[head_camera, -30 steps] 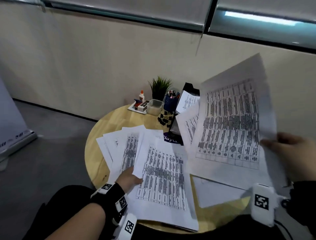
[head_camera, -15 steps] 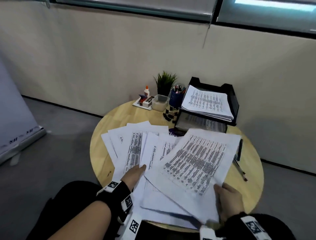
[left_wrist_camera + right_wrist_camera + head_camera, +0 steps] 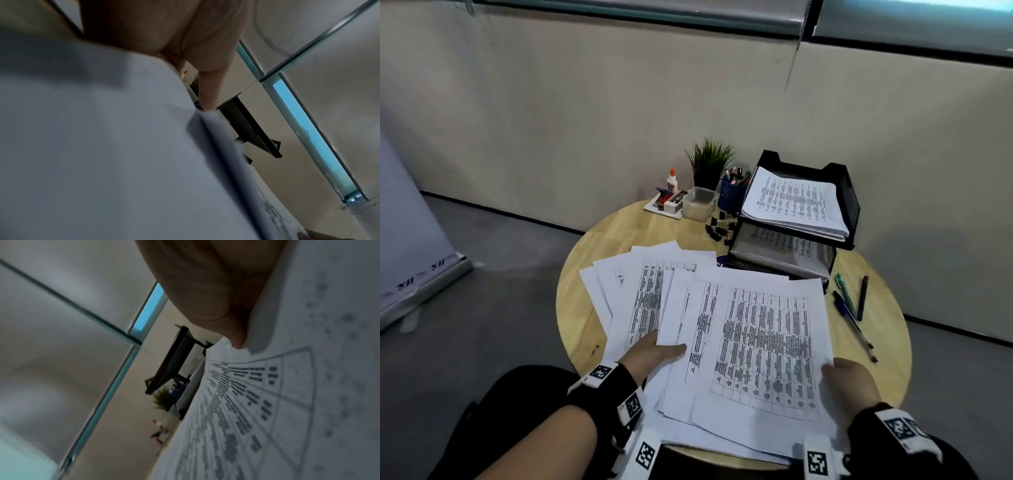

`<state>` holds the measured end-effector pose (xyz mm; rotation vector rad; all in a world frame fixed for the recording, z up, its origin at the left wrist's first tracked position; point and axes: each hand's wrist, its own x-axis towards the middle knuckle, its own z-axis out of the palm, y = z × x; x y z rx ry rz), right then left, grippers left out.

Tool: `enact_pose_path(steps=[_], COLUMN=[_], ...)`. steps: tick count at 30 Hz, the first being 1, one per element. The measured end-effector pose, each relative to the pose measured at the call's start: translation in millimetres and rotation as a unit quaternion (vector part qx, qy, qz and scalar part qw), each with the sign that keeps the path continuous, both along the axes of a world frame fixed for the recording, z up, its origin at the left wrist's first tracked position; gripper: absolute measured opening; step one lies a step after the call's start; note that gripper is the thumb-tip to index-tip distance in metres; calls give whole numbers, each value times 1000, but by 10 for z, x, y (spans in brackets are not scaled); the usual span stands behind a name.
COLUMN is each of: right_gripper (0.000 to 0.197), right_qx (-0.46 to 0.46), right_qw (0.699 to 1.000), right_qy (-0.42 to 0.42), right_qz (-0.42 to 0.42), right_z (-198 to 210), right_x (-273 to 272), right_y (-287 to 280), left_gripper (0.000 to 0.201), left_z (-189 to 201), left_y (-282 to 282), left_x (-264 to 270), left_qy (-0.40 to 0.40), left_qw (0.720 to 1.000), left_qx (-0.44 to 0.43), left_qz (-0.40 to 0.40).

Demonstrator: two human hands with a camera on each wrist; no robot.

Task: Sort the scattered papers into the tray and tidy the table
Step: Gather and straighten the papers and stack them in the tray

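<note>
Printed sheets [image 3: 767,342] lie fanned across the front of a round wooden table [image 3: 582,308]. My left hand [image 3: 654,354] holds the left edge of the pile, thumb on top and fingers hidden under a sheet. My right hand [image 3: 847,380] pinches the right edge of the top printed sheets, thumb over them. More sheets [image 3: 633,291] spread out to the left. A black two-tier tray [image 3: 847,192] stands at the back right with a paper stack on its top tier. In the wrist views, paper [image 3: 102,146] covers my left palm and a table-printed sheet [image 3: 267,402] runs from my right thumb.
Three pens [image 3: 849,308] lie to the right of the papers. Black binder clips [image 3: 719,229] are scattered in front of a blue pen cup [image 3: 731,195]. A clear box [image 3: 698,202], a small plant [image 3: 709,161] and a glue bottle [image 3: 672,180] stand at the back.
My right hand has brought the raised sheets down from beside the tray onto the pile at the table's front. My left hand has stayed at the pile's left edge.
</note>
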<state>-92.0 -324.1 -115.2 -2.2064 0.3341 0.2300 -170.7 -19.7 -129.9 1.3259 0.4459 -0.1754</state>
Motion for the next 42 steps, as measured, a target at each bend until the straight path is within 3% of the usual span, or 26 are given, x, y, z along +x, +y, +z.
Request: enact_pose_path(steps=[2, 4, 7, 11, 13, 15, 16, 18, 21, 23, 26, 28, 30, 31, 33, 36, 40, 42], right_gripper=[24, 10, 34, 46, 62, 75, 73, 49, 29, 32, 35, 32, 23, 20, 20, 27, 31, 35], right_qx=[-45, -65, -77, -72, 4, 173, 256, 366, 419, 442, 431, 429, 432, 434, 435, 437, 437, 440], right_qw=[999, 996, 993, 996, 1000, 984, 963, 918, 880, 860, 874, 879, 879, 879, 880, 879, 878, 877], right_qy=[2, 12, 24, -6, -12, 32, 60, 126, 222, 252, 225, 209, 202, 199, 191, 189, 191, 193], right_qz=[31, 64, 88, 58, 16, -35, -58, -79, -13, 32, 19, 12, 11, 7, 0, 7, 18, 22], right_z=[-2, -13, -75, -86, -65, -46, -38, 40, 179, 225, 173, 165, 197, 229, 272, 260, 277, 287], right_x=[-18, -37, -53, -72, -78, -72, -67, -65, -97, -144, -121, -83, -55, -53, -43, -18, -6, 7], right_y=[82, 202, 349, 375, 353, 319, 294, 252, 164, 173, 215, 206, 192, 188, 179, 152, 130, 116], left_gripper=[32, 39, 47, 61, 57, 54, 53, 53, 57, 60, 57, 51, 60, 74, 97, 109, 105, 96], left_z=[18, -62, -100, -102, -42, 8, 31, 52, 71, 72, 117, 213, 263, 269, 256, 163, 87, 32], left_y=[-44, -65, -112, -99, -77, -52, -33, 6, 11, -14, -66, -46, 110, 224, 447, 675, 636, 604], left_x=[-5, 8, -24, -17, -9, -2, -2, 0, 0, -4, 11, 72, 182, 237, 342, 463, 580, 653], left_qy=[-19, -25, -21, -32, -41, -48, -49, -44, -39, -45, -48, -38, 24, 71, 170, 277, 303, 306], left_qw=[999, 999, 999, 998, 998, 998, 998, 999, 998, 997, 993, 993, 966, 946, 917, 872, 825, 816], left_qx=[-8, -15, 17, 54, 40, 28, 26, 23, 25, 31, 71, 112, 246, 299, 342, 380, 445, 451], left_qz=[-26, -28, -31, -32, -18, -14, -13, -12, -30, -52, -77, -11, 80, 103, 117, 133, 175, 194])
